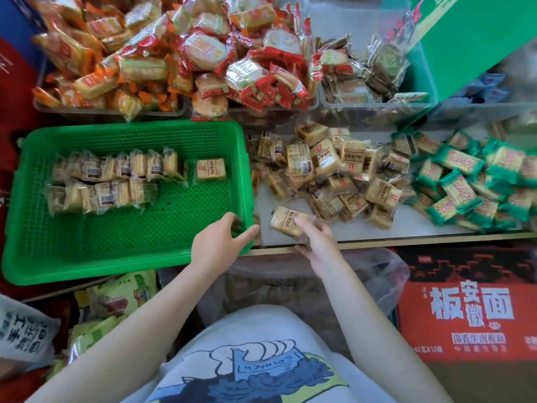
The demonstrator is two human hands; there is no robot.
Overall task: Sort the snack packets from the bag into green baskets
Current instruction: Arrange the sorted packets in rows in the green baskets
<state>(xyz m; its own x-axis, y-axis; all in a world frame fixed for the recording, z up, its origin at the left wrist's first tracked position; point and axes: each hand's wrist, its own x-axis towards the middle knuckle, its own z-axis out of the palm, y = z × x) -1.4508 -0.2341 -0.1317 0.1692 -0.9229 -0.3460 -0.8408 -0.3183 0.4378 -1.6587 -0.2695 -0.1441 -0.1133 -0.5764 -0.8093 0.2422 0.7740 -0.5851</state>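
A green basket [40, 251] sits at the left, holding two rows of brown-labelled cracker packets [116, 170] and one packet lying flat [211, 169]. My left hand [220, 242] grips the basket's near right corner. My right hand [315, 239] pinches a tan cracker packet [283, 221] just above the white tabletop. A loose pile of the same tan packets [334, 175] lies on the table to the right of the basket. A clear plastic bag [377, 274] hangs below the table edge, in front of me.
Green-wrapped packets [465, 187] are heaped at the right. Clear bins of orange [96, 53], red [247, 53] and dark packets [372, 71] line the back. A green carton [470, 39] stands at back right, a red noodle box [470, 309] at lower right.
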